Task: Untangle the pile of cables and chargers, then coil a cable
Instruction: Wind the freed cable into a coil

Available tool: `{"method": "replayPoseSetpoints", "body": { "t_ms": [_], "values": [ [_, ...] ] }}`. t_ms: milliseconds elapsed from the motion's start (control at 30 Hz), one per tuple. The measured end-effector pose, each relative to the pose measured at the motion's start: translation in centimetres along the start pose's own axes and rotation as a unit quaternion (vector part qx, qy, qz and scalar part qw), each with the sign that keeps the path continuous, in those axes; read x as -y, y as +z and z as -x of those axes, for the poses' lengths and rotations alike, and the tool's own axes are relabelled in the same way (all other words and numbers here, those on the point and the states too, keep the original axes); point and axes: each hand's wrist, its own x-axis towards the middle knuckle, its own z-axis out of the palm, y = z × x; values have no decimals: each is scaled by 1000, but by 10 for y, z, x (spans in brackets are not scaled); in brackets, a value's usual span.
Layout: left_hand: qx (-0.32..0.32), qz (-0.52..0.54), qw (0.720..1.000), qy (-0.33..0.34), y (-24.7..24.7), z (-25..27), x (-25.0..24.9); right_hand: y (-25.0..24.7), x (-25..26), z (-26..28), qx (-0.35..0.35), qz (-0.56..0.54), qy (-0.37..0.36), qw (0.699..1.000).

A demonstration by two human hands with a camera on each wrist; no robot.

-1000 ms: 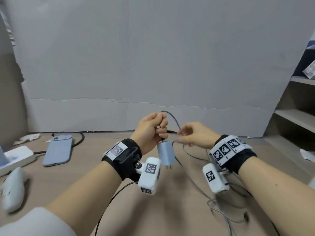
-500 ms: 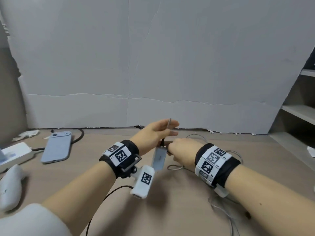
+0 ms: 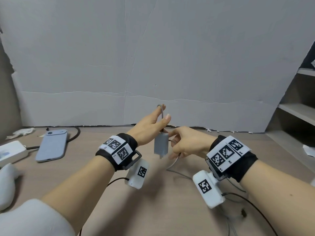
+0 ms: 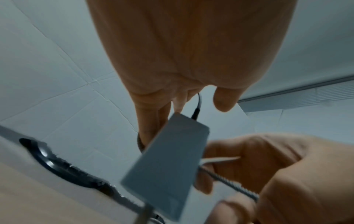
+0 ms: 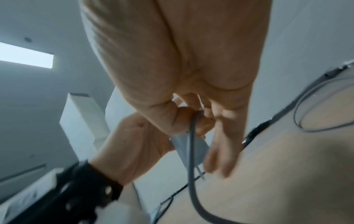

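Note:
A grey-blue charger block hangs above the table by its grey cable. The cable loops over the straight fingers of my left hand. The left wrist view shows the plug entering the charger just below those extended fingers. My right hand is right beside the charger and pinches the grey cable between thumb and fingers. From that pinch the cable drops to the table. The charger's prongs point down.
A phone lies at the left, with a white power strip and a white object beyond it. Loose thin cables lie at the lower right. Shelves stand on the right, and a cardboard wall closes the back.
My left hand went from a fist round the cable to straight fingers with the cable draped over them. My right hand moved in close beside the charger.

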Motion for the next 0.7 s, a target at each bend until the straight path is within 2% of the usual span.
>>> {"method": "replayPoseSetpoints", "body": {
  "t_ms": [67,200,300,333,400,500,633,700],
  "values": [
    [-17,-35,999,19,-2,-2,-4,7,2,3,-27,-50,-26,998],
    [-30,-70,996,40,-1,-3,-8,1,2,2,-144,111,-115,977],
    [-8,-19,998,54,1,3,-7,-13,3,1,-215,85,-117,966],
    [-2,-19,998,63,2,4,-7,-15,5,1,-216,65,-129,966],
    [9,-25,996,85,7,8,-6,-16,10,3,-174,51,-161,970],
    [20,8,998,61,13,11,-5,-18,18,5,-126,59,-182,973],
    [36,-7,999,38,20,14,-8,-19,19,7,-158,147,-190,958],
    [18,-12,1000,3,19,14,-4,-19,17,8,-193,174,-163,952]
  ]
}}
